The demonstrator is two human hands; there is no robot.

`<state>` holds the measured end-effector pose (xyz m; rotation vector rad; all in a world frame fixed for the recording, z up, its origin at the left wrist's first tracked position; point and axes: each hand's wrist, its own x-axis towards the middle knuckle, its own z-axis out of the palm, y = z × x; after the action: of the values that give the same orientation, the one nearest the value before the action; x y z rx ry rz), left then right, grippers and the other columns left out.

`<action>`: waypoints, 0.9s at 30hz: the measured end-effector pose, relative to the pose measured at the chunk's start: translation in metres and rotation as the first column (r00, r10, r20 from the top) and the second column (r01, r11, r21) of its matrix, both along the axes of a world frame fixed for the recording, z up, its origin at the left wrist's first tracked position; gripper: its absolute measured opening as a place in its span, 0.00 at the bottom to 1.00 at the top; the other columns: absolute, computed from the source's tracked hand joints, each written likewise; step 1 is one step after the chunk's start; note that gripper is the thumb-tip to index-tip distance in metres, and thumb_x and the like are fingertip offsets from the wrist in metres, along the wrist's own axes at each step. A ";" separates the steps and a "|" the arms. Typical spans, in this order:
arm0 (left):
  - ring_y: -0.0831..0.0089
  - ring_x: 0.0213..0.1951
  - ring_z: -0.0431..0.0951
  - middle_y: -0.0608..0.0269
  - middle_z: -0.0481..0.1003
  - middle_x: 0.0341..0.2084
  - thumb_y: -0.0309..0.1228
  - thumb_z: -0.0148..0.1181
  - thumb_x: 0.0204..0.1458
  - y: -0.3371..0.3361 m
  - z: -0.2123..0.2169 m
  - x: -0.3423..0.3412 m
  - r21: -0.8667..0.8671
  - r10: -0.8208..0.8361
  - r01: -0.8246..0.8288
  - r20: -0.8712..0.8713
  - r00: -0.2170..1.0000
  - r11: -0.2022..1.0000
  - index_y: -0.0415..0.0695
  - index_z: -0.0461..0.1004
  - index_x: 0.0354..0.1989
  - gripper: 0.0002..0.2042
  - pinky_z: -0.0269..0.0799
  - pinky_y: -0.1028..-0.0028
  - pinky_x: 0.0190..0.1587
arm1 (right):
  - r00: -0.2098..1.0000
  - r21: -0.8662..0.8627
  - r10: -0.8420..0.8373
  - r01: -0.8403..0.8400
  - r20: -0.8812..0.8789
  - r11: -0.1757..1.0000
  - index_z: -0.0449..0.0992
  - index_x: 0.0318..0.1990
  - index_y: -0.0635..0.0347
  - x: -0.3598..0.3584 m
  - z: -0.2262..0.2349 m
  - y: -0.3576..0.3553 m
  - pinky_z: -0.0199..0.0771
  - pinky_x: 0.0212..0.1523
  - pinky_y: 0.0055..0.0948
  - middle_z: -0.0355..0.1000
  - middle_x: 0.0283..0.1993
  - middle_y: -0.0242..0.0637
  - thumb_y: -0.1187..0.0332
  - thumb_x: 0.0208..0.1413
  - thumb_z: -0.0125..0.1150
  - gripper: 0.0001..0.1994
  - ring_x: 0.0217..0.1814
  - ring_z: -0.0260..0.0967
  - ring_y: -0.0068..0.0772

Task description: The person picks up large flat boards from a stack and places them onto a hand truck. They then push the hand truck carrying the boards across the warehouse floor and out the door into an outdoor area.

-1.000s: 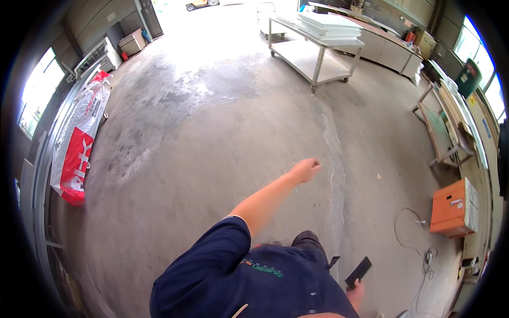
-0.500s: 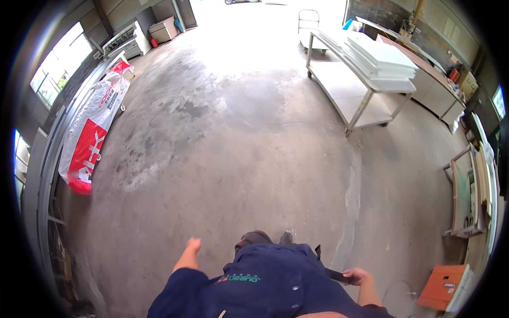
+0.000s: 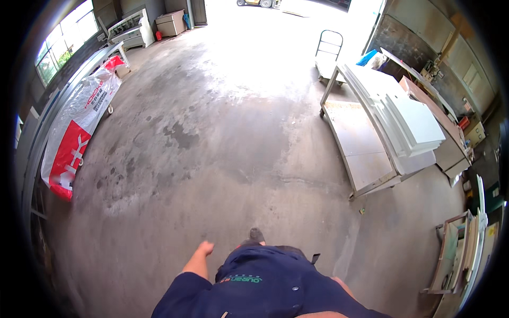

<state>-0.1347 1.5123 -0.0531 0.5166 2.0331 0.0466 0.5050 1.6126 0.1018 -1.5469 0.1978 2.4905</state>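
Observation:
My left hand [image 3: 205, 247] is held out over the concrete floor, left of my dark blue work garment [image 3: 265, 281]. Its fingers look loosely curled, and nothing shows in them. On the other side, only a strip of my right forearm [image 3: 343, 286] shows past the garment; the fingers of that hand are hidden. A small black tab [image 3: 315, 258] sticks out from the garment's right edge. One dark shoe [image 3: 256, 235] is on the floor ahead of me.
A metal trolley [image 3: 366, 159] bearing stacked white panels [image 3: 408, 122] stands ahead right, with a push cart [image 3: 330, 61] beyond it. Long stock under a red and silver sheet [image 3: 79, 138] lines the left. Framed panels [image 3: 456, 254] lean at right. A cabinet [image 3: 170, 24] stands far left.
I have moved forward; the trolley is nearer and lower in view. My right hand, which held a dark strap-like thing, has gone mostly out of sight. The orange box at right has left the view.

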 end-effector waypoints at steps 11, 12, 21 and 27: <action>0.77 0.29 0.70 0.64 0.72 0.26 0.37 0.51 0.51 0.674 0.307 -0.064 0.939 -0.289 -0.018 0.123 0.949 0.344 0.39 0.69 0.36 0.13 0.67 0.75 0.35 | 0.951 0.160 0.291 -0.305 0.103 0.939 0.70 0.44 0.70 -0.190 0.028 0.396 0.65 0.34 0.31 0.73 0.33 0.40 0.73 0.46 0.54 0.16 0.30 0.69 0.30; 0.77 0.29 0.70 0.64 0.72 0.26 0.37 0.51 0.51 0.697 0.294 -0.085 0.918 -0.213 0.031 0.059 0.975 0.396 0.39 0.69 0.35 0.13 0.67 0.75 0.34 | 0.954 0.184 0.300 -0.293 -0.011 0.938 0.70 0.44 0.70 -0.200 0.031 0.437 0.64 0.33 0.30 0.73 0.33 0.40 0.73 0.46 0.55 0.16 0.30 0.69 0.29; 0.59 0.33 0.78 0.47 0.76 0.28 0.40 0.49 0.41 0.532 0.106 -0.201 -0.181 0.022 -0.041 -0.107 0.994 0.983 0.34 0.75 0.31 0.20 0.71 0.63 0.37 | 0.978 0.044 0.203 -0.205 0.040 0.978 0.71 0.32 0.68 -0.374 -0.030 0.727 0.75 0.36 0.38 0.73 0.31 0.50 0.72 0.50 0.41 0.11 0.29 0.72 0.40; 0.61 0.29 0.77 0.49 0.76 0.25 0.39 0.48 0.43 0.569 0.069 -0.238 -0.438 0.282 -0.165 0.217 0.935 0.884 0.37 0.76 0.26 0.17 0.71 0.64 0.35 | 0.782 0.195 0.092 -0.264 0.616 0.945 0.71 0.33 0.69 -0.464 0.013 0.871 0.74 0.34 0.37 0.72 0.31 0.49 0.68 0.52 0.42 0.13 0.29 0.72 0.42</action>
<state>-0.3729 2.0811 0.0161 -0.0016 1.7505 -0.1633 0.0407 2.4839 0.1149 -2.2027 -0.3959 1.8872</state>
